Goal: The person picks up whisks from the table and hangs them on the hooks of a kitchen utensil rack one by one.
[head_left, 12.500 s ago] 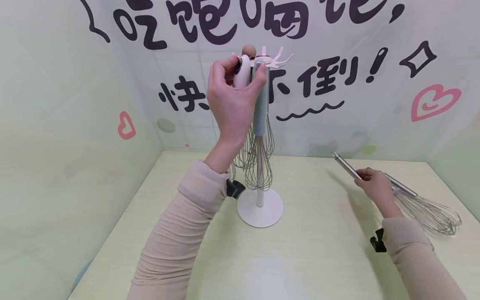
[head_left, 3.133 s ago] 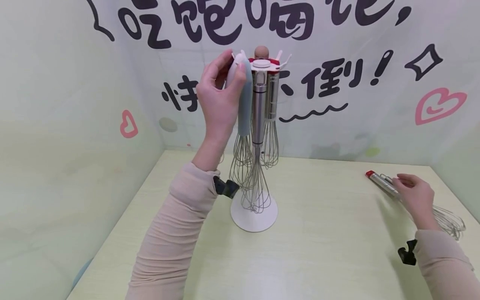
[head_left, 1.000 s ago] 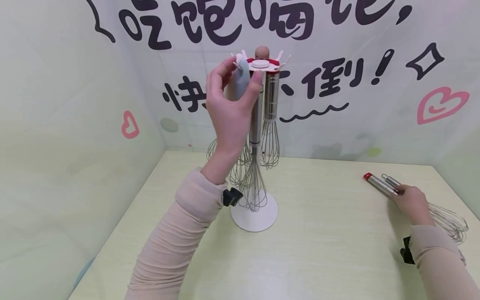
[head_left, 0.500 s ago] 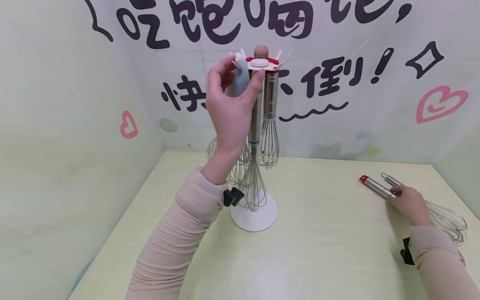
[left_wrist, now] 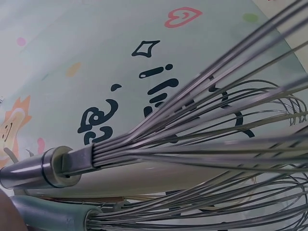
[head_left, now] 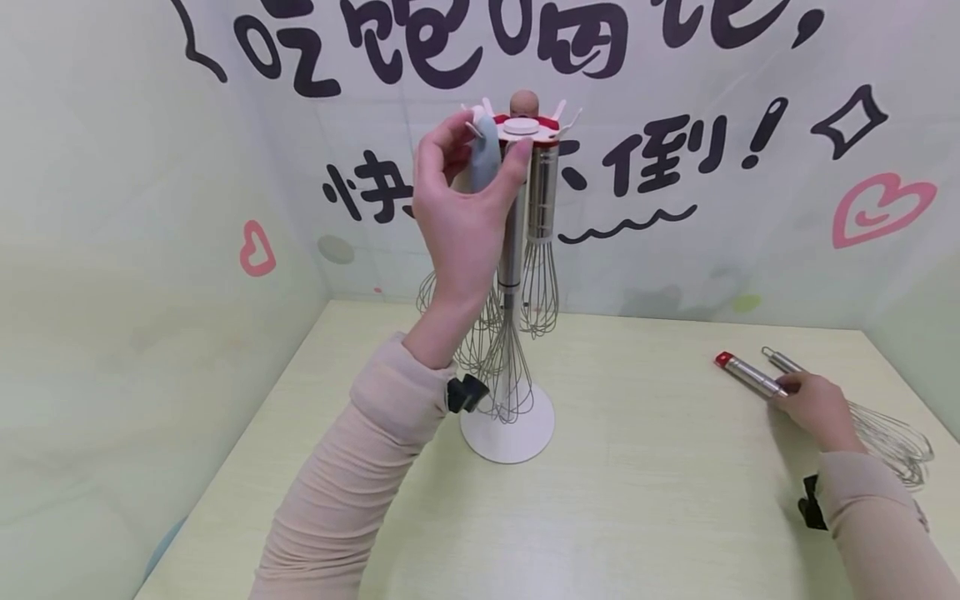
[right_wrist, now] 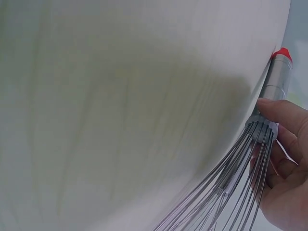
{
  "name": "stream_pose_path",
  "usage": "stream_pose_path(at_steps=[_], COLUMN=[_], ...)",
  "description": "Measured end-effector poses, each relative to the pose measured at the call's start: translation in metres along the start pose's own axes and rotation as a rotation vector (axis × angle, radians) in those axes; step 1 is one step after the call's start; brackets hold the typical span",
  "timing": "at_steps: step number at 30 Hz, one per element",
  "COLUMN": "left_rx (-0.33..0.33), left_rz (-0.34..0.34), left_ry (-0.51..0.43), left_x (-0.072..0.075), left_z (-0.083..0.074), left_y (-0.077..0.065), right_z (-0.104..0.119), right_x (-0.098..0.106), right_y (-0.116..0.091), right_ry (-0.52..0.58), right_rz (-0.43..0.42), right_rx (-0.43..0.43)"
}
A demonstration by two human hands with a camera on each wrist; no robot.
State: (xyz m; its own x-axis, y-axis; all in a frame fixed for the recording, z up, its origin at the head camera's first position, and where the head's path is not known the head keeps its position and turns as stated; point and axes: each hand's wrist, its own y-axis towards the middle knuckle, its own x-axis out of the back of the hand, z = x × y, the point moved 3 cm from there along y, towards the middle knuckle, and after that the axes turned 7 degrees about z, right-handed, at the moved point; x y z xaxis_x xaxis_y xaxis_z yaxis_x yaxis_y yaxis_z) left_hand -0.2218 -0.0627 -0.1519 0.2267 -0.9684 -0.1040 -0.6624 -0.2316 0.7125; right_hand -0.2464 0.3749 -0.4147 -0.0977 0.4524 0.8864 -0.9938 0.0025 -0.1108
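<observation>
My left hand [head_left: 461, 229] is at the top of a white rotating stand [head_left: 521, 127]. Its thumb lies over the steel handle of a whisk [head_left: 510, 250], and its fingers curl behind a blue-handled whisk [head_left: 486, 158]. Both whisks hang wires down; the left wrist view shows the steel handle [left_wrist: 33, 171] above the blue handle [left_wrist: 53, 211]. Low at the right, my right hand [head_left: 817, 408] grips a red-tipped steel whisk [head_left: 746, 375]. In the right wrist view, thumb and fingers pinch that whisk [right_wrist: 277, 82] where handle meets wires. My palm partly hides the hanging handles.
Beside my right hand another steel whisk [head_left: 780, 358] with a loop end lies on the pale table [head_left: 637, 500]. A red-topped steel whisk [head_left: 543, 192] hangs at the stand's right. A wooden knob [head_left: 523, 104] shows behind the top. The round base [head_left: 534, 442] rests on the table.
The loop-ended steel whisk earlier in my right hand now hangs on the stand. My left hand has shifted right onto it. My right hand has taken the red-tipped whisk and slid it slightly left.
</observation>
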Motion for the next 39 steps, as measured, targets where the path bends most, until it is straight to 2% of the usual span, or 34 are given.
stream_pose_path(at_steps=[6, 13, 19, 26, 39], left_rx=[0.004, 0.003, 0.000, 0.070, 0.059], left_rz=[-0.011, -0.022, -0.025, -0.020, -0.038], left_ry=[-0.013, -0.006, -0.011, -0.026, -0.022], left_x=[-0.001, -0.002, -0.002, -0.002, -0.001], left_z=[-0.001, -0.002, -0.002, -0.003, -0.003], left_y=[0.000, -0.002, -0.003, 0.000, 0.000], right_z=[0.004, 0.009, 0.016, 0.030, 0.065], right_x=[0.001, 0.001, 0.000, 0.004, 0.014], right_y=[0.000, 0.002, 0.005, 0.005, 0.006], right_ry=[0.010, 0.050, 0.063, 0.083, 0.150], right_rz=[0.024, 0.007, -0.031, -0.126, -0.197], right_rx=[-0.007, 0.015, 0.046, 0.074, 0.064])
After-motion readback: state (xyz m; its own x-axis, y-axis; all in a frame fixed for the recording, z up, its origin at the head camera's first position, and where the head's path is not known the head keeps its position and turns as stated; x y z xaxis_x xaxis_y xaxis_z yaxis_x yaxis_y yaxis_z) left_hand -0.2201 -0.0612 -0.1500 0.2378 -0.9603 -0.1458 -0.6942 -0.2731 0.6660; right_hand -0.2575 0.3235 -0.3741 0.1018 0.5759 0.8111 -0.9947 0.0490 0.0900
